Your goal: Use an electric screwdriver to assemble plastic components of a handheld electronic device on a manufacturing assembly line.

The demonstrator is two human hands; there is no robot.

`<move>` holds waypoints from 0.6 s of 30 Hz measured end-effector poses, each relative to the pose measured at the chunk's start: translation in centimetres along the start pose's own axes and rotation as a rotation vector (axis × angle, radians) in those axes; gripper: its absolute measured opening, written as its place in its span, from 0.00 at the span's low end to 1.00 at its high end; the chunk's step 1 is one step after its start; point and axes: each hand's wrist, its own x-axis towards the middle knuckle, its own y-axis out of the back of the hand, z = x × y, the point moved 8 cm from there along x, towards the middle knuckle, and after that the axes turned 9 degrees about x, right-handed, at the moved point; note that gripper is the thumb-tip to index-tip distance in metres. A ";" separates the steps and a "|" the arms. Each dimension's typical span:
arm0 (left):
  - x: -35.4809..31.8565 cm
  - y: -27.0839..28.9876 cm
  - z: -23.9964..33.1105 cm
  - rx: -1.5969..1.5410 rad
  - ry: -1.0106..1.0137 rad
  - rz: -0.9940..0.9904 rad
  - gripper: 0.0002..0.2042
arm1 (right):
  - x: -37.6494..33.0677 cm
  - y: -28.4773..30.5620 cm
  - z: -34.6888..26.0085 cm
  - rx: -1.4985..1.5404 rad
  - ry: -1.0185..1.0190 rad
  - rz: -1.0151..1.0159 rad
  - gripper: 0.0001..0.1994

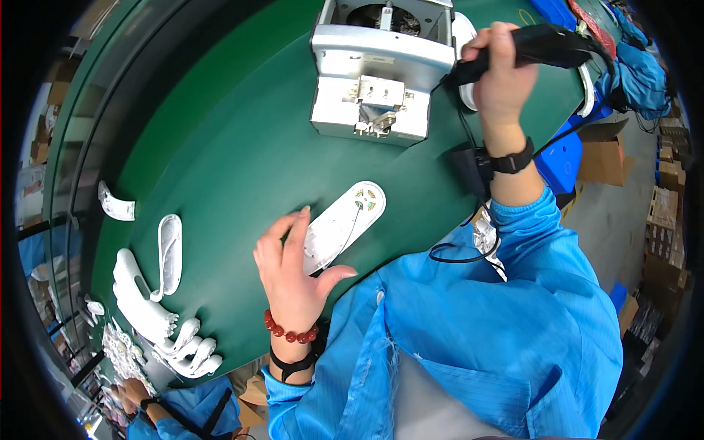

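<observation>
Meanwhile, left hand [293,275] spread flat on white oval casing [343,220], right hand [499,70] seemingly fisted around black tool [535,45].

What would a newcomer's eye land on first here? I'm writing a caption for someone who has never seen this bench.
First the green table, with a grey metal machine at its far edge. Next, the right hand raised beside that machine, gripping a black handheld tool. Nearer, the left hand rests on an oval white plastic housing, and more white housings lie stacked at the left.
</observation>
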 end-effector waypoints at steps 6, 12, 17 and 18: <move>0.1 2.9 1.5 -0.078 -0.083 0.168 0.24 | -1.1 -3.2 -8.0 0.542 -0.282 -0.164 0.16; 2.9 2.0 4.4 -0.173 -0.113 0.149 0.21 | -6.1 -12.2 -8.8 0.758 -0.488 -0.560 0.16; 1.8 1.7 3.0 -0.168 -0.101 0.163 0.15 | -7.9 -14.1 -8.0 0.751 -0.534 -0.557 0.18; 1.5 1.7 2.8 -0.195 -0.115 0.187 0.12 | -7.9 -14.6 -8.2 0.755 -0.535 -0.561 0.18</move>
